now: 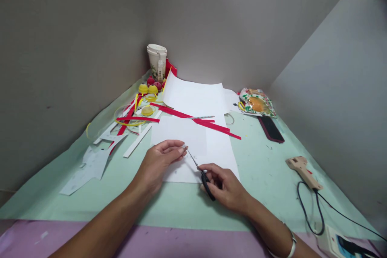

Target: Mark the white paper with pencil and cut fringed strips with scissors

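My left hand [165,159] pinches a tiny pale piece [184,146] between thumb and fingertips; its exact shape is too small to tell. My right hand [225,185] is closed around the black handles of a pair of scissors [208,185]. The thin metal blades point up and left, their tip at or very near the small piece. Both hands are above a white paper sheet [217,161] on the green table cover. Red strips [217,125] and a slim grey pencil-like stick [201,117] lie across the paper beyond my hands.
Cut white paper [90,169], colored strips and yellow and red round pieces lie on the left. A lidded cup [157,60] stands at the back. Rightward are a patterned packet [256,102], a phone [271,129], a corded glue gun [304,171] and a power strip [332,242].
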Motion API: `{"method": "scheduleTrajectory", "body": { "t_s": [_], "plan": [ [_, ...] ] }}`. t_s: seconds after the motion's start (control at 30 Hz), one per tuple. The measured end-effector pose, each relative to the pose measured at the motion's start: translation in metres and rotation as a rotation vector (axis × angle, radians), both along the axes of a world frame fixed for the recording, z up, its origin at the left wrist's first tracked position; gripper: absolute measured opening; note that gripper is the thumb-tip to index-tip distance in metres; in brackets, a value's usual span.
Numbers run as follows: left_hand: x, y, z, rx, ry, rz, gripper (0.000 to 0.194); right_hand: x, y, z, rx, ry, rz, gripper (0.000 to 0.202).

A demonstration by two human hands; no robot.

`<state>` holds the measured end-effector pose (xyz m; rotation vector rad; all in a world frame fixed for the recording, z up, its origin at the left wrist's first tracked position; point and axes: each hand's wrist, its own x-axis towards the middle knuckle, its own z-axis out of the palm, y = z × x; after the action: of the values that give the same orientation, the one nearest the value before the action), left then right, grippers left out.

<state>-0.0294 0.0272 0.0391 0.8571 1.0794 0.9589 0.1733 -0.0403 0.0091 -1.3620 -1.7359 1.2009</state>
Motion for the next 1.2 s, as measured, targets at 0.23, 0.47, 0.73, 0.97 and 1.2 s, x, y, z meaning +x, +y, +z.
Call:
{"method": "scheduleTrajectory", "body": {
  "t_s": [0.23, 0.47, 0.73, 0.97, 1.2],
  "plan": [
    [-0.0005, 0.0008, -0.0018, 0.026, 0.029, -0.015, 0.03, 0.0016, -0.0002, -0.0016, 0.004, 0.002, 0.007, 0.037],
    [-0.0022, 0.0006, -0.0034, 0.038, 0.027, -0.031, 0.03, 0.0023, -0.0004, -0.0045, 0.017, 0.007, 0.014, 0.038],
    [-0.0012, 0.0016, -0.0038, 0.054, 0.033, -0.026, 0.032, 0.0024, -0.0005, -0.0048, 0.032, 0.005, 0.013, 0.039],
    [-0.0002, 0.0014, -0.0043, 0.06, 0.03, -0.002, 0.028, 0.0018, -0.0004, -0.0017, 0.021, -0.008, 0.015, 0.039],
    [0.0, 0.0009, -0.0024, 0.055, 0.04, 0.0, 0.027, 0.0014, -0.0015, -0.0003, 0.033, -0.017, 0.013, 0.038]
  ]
}}
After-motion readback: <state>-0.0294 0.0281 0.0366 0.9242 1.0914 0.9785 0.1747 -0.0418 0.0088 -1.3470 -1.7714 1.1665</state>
